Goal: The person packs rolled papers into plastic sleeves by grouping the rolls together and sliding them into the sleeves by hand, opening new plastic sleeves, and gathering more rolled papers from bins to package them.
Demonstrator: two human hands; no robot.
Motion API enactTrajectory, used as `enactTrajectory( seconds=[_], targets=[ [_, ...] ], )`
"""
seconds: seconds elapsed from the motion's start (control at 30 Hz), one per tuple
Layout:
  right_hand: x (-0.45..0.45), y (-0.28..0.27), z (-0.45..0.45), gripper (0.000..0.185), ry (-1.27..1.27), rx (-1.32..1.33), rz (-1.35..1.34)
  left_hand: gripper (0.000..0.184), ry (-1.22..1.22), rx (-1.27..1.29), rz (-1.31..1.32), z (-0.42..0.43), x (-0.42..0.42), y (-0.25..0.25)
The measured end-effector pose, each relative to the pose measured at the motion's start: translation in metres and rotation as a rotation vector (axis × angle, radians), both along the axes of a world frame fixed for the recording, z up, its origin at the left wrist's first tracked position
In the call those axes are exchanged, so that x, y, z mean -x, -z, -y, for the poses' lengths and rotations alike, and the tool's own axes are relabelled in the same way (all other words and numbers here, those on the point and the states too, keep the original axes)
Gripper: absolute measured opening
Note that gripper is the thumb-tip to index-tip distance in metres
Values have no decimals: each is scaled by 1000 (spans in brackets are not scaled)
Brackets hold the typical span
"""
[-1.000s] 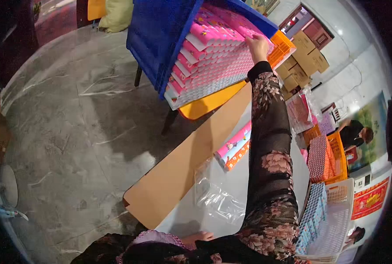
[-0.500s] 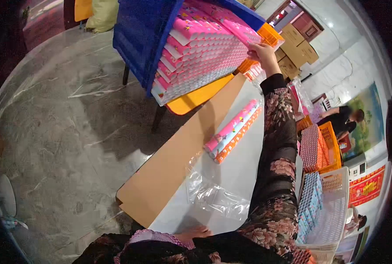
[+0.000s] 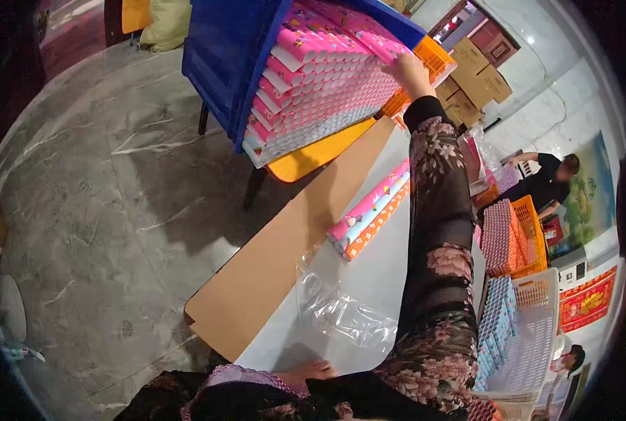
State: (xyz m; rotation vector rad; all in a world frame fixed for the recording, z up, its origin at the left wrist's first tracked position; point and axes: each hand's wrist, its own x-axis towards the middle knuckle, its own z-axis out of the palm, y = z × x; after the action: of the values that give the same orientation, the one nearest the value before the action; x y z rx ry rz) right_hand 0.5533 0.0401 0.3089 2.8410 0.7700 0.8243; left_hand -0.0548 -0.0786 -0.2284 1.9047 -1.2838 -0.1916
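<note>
My right hand (image 3: pixel 409 74) reaches out to the top right of a big stack of pink patterned rolls (image 3: pixel 327 74) lying in a blue crate (image 3: pixel 225 63). Its fingers are closed round the end of a pink roll. Near the table's front edge, my left hand (image 3: pixel 313 370) rests low on the table (image 3: pixel 292 344), its fingers partly visible. Between the hands lie a few rolls side by side, pink, light blue and orange (image 3: pixel 369 214). A crumpled clear plastic bag (image 3: pixel 348 316) is just below them.
Brown cardboard (image 3: pixel 257 288) runs along the table's left side. At the right stand a white basket (image 3: pixel 530 344) with blue rolls (image 3: pixel 497 326) and an orange basket (image 3: pixel 534 235) with red rolls. Another person (image 3: pixel 541 182) stands beyond, near cardboard boxes (image 3: pixel 478 70). A further person (image 3: pixel 567 361) shows lower right.
The view has shifted, so the crate appears further left and the table rolls show more fully. My right hand stays at the crate; the person beyond has moved an arm.
</note>
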Motion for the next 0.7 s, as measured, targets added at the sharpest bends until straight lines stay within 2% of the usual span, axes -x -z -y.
enactTrajectory(
  seconds=[0.03,0.1,0.13,0.17,0.2,0.23,0.27,0.3,0.33,0.43,0.47,0.5,0.57,0.63,0.67,0.7],
  targets=[
    [8,0,-5,40,67,25,40,65,-4,2,-2,-2,-6,1],
    [5,-6,1,36,56,64,3,67,-596,-262,1660,-14,-23,0],
    [-8,-6,10,34,94,70,-24,67,-594,-260,1660,-3,-17,5],
    [-18,-8,22,33,135,76,-50,66,-567,-194,1431,14,-10,7],
    [-91,3,76,28,10,268,2,64,-530,-128,1203,24,-3,7],
    [-70,-5,71,18,216,287,-97,64,-521,-117,1206,-14,21,-7],
    [7,-26,86,21,236,-63,-345,58,-348,-29,841,-42,-2,-61],
    [43,-37,113,18,67,-57,-455,52,-168,48,473,-70,-31,-122],
    [55,-41,137,14,178,122,-531,52,-144,53,471,-88,-38,-154],
    [181,-37,206,16,297,-215,-776,38,-36,68,7,-119,-44,-219],
    [202,-17,246,20,235,-207,-876,39,-56,126,76,-119,-46,-213],
    [254,-4,268,23,323,-540,-1054,41,-73,186,134,-116,-43,-206],
    [349,39,311,26,263,-807,-1229,39,-32,65,-29,-118,-47,-219],
    [461,80,318,27,366,-1195,-1342,43,-47,100,5,-117,-46,-217],
    [505,116,337,33,333,-1174,-1356,43,-1,89,-4,-118,-46,-217],
    [555,134,330,41,317,-1456,-1449,45,-52,150,-13,-119,-47,-217]
  ],
)
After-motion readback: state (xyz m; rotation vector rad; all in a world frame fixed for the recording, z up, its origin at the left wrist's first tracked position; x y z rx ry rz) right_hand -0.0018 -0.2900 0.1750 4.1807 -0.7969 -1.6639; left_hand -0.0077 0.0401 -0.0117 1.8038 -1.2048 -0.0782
